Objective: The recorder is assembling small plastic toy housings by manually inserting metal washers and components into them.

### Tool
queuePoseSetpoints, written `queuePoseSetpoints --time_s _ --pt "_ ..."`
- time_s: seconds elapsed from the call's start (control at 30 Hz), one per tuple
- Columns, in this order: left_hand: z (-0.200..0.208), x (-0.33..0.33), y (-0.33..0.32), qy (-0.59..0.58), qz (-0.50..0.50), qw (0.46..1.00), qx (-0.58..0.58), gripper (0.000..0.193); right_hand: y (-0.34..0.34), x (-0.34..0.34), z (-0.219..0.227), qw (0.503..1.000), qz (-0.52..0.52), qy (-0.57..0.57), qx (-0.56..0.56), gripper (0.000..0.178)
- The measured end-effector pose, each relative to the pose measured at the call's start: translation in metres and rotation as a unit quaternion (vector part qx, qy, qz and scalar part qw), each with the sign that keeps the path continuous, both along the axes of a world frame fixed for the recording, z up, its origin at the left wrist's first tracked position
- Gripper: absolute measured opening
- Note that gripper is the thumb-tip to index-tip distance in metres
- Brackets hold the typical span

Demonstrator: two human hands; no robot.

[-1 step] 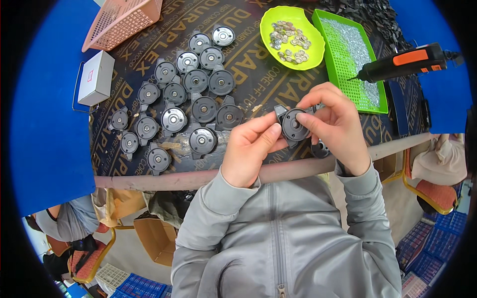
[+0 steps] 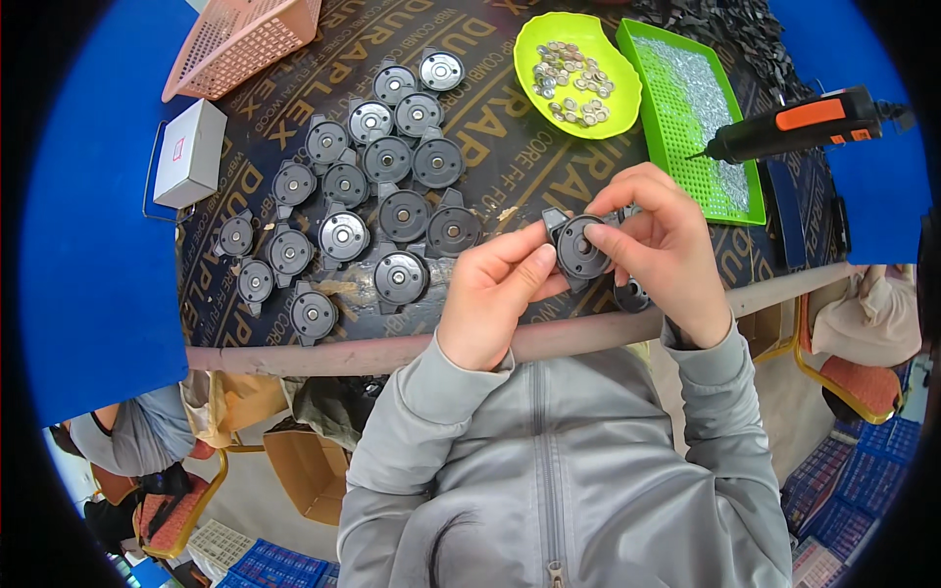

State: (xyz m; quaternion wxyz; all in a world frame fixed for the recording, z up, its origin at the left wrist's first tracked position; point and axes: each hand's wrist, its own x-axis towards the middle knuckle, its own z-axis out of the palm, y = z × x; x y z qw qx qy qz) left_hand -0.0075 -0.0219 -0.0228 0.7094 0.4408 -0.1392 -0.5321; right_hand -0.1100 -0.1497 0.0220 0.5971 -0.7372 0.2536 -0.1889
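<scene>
Above the table's front edge, a round black plastic part [image 2: 576,249] with a side tab and a hole in its middle is held between both hands. My left hand [image 2: 500,289] pinches its left side between thumb and fingers. My right hand [image 2: 662,245] grips its right side, the thumb lying on the round face near the hole. Beneath my right hand another black part [image 2: 632,294] lies on the table, partly covered. To the left of my hands, several similar black round parts [image 2: 402,215] with metal centres are spread over the table.
A yellow-green plate [image 2: 549,113] of small metal discs stands at the back. Right of it are a green perforated tray [image 2: 676,162] of small silver pieces and a black-orange electric screwdriver [image 2: 804,122]. A white box [image 2: 191,157] and pink basket [image 2: 235,54] stand at left.
</scene>
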Motion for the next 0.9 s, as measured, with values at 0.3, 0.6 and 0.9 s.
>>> queuePoseSetpoints --time_s 0.3,0.6,0.9 --pt "0.006 -0.001 -0.001 -0.053 -0.022 0.998 -0.029 0.031 0.002 0.0 0.003 0.995 0.017 0.019 -0.097 0.013" --pt "0.003 -0.011 -0.004 -0.192 0.054 0.978 -0.058 0.034 -0.015 -0.001 -0.001 0.991 0.093 0.095 0.02 0.021" --pt "0.012 -0.021 0.01 -0.587 0.082 0.804 -0.056 0.017 -0.036 0.056 -0.019 0.984 0.135 0.11 -0.031 0.016"
